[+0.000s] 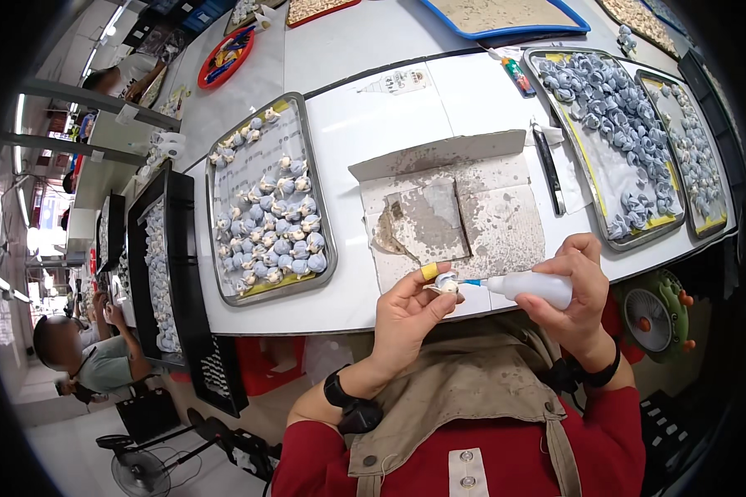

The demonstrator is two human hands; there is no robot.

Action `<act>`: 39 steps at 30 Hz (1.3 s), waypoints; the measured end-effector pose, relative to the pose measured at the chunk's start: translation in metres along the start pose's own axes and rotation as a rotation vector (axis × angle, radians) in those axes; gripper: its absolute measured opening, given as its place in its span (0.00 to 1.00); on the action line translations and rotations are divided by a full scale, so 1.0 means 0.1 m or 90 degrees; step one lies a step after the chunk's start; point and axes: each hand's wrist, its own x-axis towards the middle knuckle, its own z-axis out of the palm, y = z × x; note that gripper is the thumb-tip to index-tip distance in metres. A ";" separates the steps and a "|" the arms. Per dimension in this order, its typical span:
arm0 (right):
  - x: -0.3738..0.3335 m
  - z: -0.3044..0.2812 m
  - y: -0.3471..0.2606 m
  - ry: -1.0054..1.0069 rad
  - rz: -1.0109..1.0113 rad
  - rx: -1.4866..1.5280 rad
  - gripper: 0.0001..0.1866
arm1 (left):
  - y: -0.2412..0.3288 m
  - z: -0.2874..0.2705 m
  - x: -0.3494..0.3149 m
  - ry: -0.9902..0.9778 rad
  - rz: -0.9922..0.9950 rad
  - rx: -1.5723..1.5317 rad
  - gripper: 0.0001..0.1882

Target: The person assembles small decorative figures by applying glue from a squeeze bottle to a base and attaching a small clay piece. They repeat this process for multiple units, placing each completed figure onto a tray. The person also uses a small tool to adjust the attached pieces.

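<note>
Between the thumb and fingers of my left hand [410, 319] is a small grey-and-cream figurine piece [446, 284]. A band of yellow tape wraps one of that hand's fingers. My right hand [578, 290] grips a white squeeze bottle [540, 288], tilted sideways. Its thin blue tip [472, 282] points left and meets or nearly meets the piece; I cannot tell which. Both hands are over the table's near edge. Just beyond them lies a stained, unfolded cardboard sheet [506, 207] with a smaller stained board [431, 219] on it.
To the left is a metal tray [327, 240] of similar pieces, beside a black crate [192, 273]. On the right, metal trays [680, 217] hold grey cup-shaped parts; a black pen-like tool [547, 170] lies nearer. A blue-rimmed tray [506, 33] and red basket [225, 58] are farther back.
</note>
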 end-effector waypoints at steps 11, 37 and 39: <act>0.02 0.02 0.05 -0.017 -0.001 -0.011 0.16 | 0.03 0.00 0.02 -0.003 -0.033 -0.004 0.21; 0.16 -0.93 1.13 0.028 0.272 -0.552 0.15 | 0.14 -0.11 0.22 -0.204 -0.169 -0.162 0.21; 0.17 -0.95 1.25 -0.051 0.318 -0.521 0.17 | 0.12 -0.04 0.22 -0.195 -0.172 -0.133 0.21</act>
